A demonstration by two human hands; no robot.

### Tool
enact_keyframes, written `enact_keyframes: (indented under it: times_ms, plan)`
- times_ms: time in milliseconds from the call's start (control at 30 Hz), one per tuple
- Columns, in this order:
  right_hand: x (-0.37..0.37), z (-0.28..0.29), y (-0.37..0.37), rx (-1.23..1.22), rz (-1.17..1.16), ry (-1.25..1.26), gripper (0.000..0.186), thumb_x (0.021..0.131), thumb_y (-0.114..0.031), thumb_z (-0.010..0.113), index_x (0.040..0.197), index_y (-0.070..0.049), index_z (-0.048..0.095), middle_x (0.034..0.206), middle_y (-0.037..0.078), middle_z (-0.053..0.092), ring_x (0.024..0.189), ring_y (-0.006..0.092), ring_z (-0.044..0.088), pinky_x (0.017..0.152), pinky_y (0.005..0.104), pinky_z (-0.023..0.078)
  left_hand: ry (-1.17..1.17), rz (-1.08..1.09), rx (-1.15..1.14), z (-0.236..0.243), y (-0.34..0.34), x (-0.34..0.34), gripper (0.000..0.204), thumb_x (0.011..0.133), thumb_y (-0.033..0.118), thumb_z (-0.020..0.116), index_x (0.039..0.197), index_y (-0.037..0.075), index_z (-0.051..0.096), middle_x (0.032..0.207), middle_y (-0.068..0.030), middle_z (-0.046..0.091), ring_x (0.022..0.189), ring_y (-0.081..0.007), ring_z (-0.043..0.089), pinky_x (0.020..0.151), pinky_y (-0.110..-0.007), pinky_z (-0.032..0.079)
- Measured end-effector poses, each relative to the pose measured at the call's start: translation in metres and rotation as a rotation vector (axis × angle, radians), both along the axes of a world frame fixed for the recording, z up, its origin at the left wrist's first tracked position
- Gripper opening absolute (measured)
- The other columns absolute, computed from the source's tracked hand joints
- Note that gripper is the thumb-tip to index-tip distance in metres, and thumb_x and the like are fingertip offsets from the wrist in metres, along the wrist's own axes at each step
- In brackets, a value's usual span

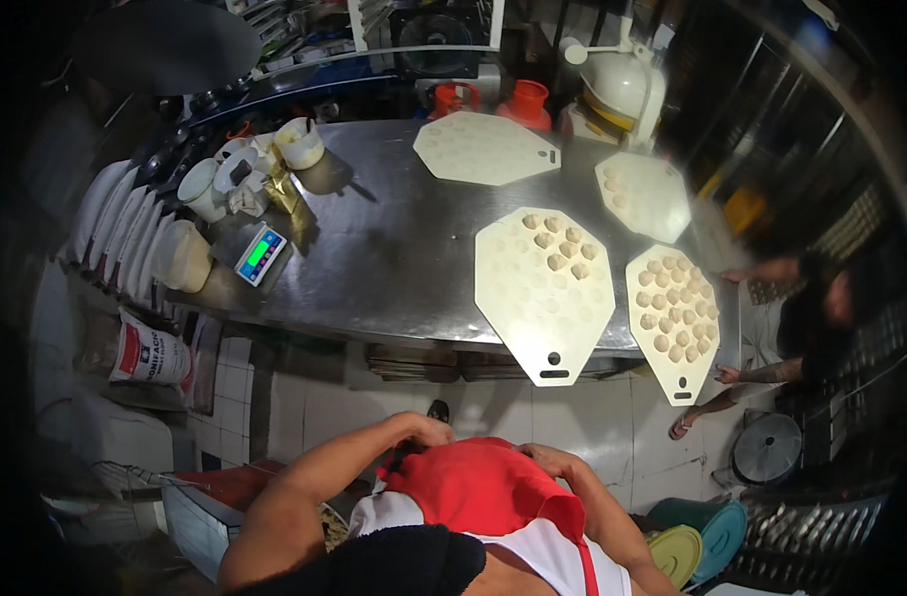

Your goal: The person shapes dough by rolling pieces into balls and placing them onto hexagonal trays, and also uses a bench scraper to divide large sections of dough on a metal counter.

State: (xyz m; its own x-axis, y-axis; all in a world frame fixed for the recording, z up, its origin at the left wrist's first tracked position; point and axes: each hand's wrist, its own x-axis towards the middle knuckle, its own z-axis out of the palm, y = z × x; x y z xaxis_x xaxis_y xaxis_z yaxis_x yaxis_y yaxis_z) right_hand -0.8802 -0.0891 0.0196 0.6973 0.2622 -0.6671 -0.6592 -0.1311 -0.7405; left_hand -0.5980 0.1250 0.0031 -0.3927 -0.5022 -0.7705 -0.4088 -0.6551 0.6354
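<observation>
My left hand (432,431) is at the upper left edge of the red apron (498,482) on my front. At the apron's right edge is my right hand (545,458). The fingers of both hands are mostly hidden by the cloth and their own angle, so I cannot tell their grip. Ahead, a cream eight-sided board (523,308) with a handle slot overhangs the table's near edge; several dough balls (556,262) sit on its far half. To its right, another board (682,373) is mostly covered with dough balls (677,298).
On the steel table (374,238), two more boards (488,149) (647,194) lie farther back. A digital scale (262,253), a tub (182,256) and several containers (300,144) stand left. Another person's hand (729,374) is beside the right board. A stool (767,449) stands right.
</observation>
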Motion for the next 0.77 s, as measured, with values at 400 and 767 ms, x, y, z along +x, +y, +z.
enact_keyframes:
  times_ms: [400, 767]
  plan:
    - [0.034, 0.023, 0.035, 0.514, -0.245, -0.024, 0.066, 0.095, -0.024, 0.078, 0.152, 0.001, 0.057, 0.15, 0.014, 0.062, 0.127, 0.0197, 0.062, 0.101, 0.0381, 0.056, 0.201, 0.362, 0.213, 0.017, 0.013, 0.022, 0.036, 0.102, 0.031, 0.07, 0.131, 0.012, 0.079, 0.12, 0.0003, 0.078, 0.107, -0.0103, 0.069, 0.093, -0.029, 0.054]
    - [0.173, 0.043, 0.1, -0.048, -0.457, -0.145, 0.073, 0.089, -0.031, 0.082, 0.149, 0.0, 0.058, 0.148, 0.02, 0.064, 0.135, 0.031, 0.062, 0.117, 0.0365, 0.044, 0.272, 0.239, -0.221, -0.044, 0.036, 0.182, 0.041, 0.106, 0.031, 0.067, 0.135, 0.003, 0.074, 0.133, -0.0067, 0.076, 0.126, -0.0159, 0.065, 0.112, -0.032, 0.047]
